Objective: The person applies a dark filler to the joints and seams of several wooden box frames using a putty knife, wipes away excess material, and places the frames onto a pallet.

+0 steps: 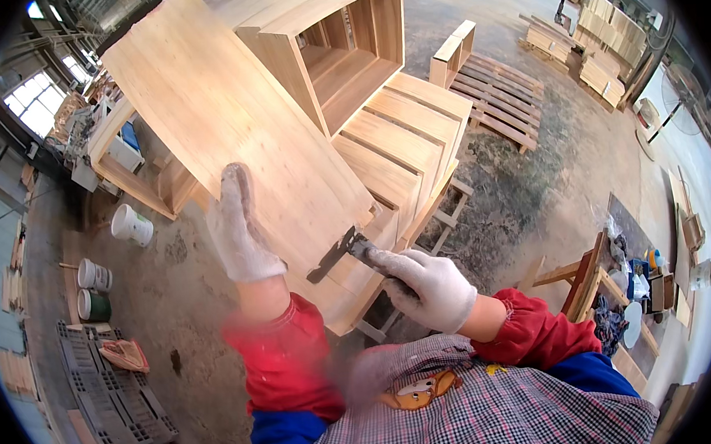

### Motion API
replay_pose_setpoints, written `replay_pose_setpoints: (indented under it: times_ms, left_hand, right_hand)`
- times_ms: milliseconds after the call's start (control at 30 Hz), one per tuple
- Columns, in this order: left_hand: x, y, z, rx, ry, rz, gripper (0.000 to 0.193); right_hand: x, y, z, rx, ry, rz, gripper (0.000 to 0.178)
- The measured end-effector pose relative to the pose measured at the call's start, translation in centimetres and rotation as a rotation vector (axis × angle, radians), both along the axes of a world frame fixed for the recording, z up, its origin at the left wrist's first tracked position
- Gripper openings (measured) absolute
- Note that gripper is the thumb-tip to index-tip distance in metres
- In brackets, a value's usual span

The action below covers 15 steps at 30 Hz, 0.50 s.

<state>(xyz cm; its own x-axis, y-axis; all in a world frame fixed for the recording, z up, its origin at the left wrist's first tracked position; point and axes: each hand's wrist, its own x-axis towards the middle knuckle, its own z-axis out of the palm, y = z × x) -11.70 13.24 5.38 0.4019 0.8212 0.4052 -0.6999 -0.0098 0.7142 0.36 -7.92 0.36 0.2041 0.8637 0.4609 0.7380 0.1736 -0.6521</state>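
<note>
A long pale wooden panel (223, 99) slants across the work in front of me, its far end at the upper left. My left hand (243, 226), in a white glove, holds the panel's left edge, with fingers lying along the top; those below the edge are hidden. My right hand (434, 289), also gloved, is closed around the handle of a scraper (333, 252) with a wide dark blade. The blade lies on or just over the panel's near end; whether it touches cannot be told. Slatted wooden pieces (395, 141) lie under and beside the panel.
An open wooden box (352, 53) stands just behind the panel. Farther right is a slatted pallet (499, 96). White buckets (131, 225) and a grey plastic pallet (111, 387) are on the floor at left. A cluttered bench (624, 286) stands at right.
</note>
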Motion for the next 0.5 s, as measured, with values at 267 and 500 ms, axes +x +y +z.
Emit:
replay_pose_setpoints:
  times_ms: [267,500]
  left_hand:
    - [-0.5,2.1,-1.8,-0.051,0.045,0.172,0.040]
    - [-0.1,2.2,-2.7,-0.012,0.098,0.291,0.040]
  right_hand:
    - [0.9,0.8,-0.7,0.038,-0.019,-0.028,0.047]
    - [0.4,1.0,-0.1,0.025,0.022,-0.042,0.046]
